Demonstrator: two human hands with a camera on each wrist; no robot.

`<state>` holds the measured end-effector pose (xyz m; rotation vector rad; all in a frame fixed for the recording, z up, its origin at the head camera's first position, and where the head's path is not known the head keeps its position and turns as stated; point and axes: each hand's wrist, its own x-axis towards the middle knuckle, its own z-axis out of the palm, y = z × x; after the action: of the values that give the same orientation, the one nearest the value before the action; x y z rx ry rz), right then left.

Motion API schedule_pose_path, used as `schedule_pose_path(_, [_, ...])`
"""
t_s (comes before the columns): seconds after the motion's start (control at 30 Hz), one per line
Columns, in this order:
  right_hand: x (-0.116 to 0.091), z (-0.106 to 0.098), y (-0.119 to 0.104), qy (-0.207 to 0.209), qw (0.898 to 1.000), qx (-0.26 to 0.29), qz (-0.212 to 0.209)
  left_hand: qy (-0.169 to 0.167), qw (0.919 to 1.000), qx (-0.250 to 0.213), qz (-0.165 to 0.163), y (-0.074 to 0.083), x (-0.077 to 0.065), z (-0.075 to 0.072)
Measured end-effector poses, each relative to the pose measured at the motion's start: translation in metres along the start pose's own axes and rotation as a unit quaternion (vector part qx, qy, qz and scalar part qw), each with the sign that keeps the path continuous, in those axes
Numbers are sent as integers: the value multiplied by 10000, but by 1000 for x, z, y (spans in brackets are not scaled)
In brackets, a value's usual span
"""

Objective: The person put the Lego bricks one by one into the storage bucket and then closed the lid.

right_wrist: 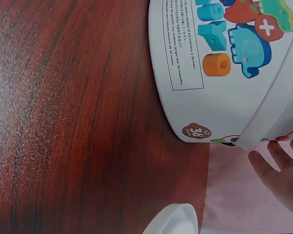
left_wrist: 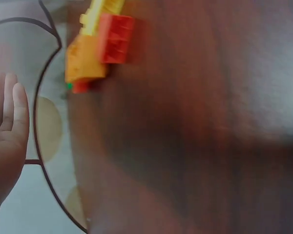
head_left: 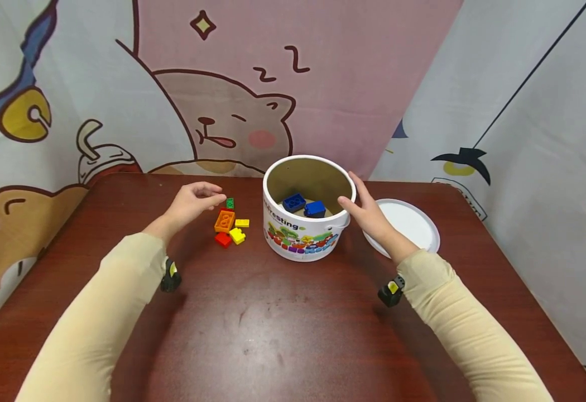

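My left hand (head_left: 196, 201) hovers beside a small group of toy bricks and holds nothing; its fingers look loosely extended in the left wrist view. Nearest its fingertips is a green brick (head_left: 230, 203). Close by lie an orange brick (head_left: 225, 221), red brick (head_left: 223, 240) and yellow bricks (head_left: 238, 235). A white printed bucket (head_left: 300, 237) stands upright with blue bricks (head_left: 315, 209) inside. On the bucket's right rim rests my right hand (head_left: 370, 215), thumb and fingers spread and fairly straight. The right wrist view shows its fingers by the bucket's side.
A round white lid (head_left: 413, 223) lies flat on the brown table (head_left: 273, 324), right of the bucket and partly behind my right forearm. Behind the table's far edge hangs a printed cloth (head_left: 348, 84) with cartoon animals.
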<state>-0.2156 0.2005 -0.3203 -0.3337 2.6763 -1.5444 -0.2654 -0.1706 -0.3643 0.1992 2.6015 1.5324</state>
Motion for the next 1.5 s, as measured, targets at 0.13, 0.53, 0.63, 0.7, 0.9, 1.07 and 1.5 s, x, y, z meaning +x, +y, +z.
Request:
schedule_pose_path(0.13, [0, 1, 0, 4, 10000, 12, -1, -47, 9998, -67, -169, -17, -3, 1])
schedule_pose_path(0.53, [1, 0, 0, 18, 10000, -5, 14, -365, 9967, -72, -721, -47, -3, 9])
schedule_pose_path(0.63, [1, -1, 1, 16, 10000, 6, -16, -548, 9953, 119, -794, -49, -2, 10])
schedule_pose_path(0.7, [1, -1, 1, 20, 10000, 27, -41, -622, 9943, 258, -827, -48, -1, 11])
schedule_pose_path(0.9, [1, -2, 1, 0, 10000, 43, -44, -766, 9918, 561, -855, -45, 1, 13])
schedule_pose_path(1.07, [1, 0, 0, 15, 10000, 65, -9, -797, 9901, 797, -838, -43, 2, 16])
schedule_pose_path(1.5, [4, -1, 6, 39, 9999, 96, -33, -403, 9877, 1366, -642, -38, 4, 18])
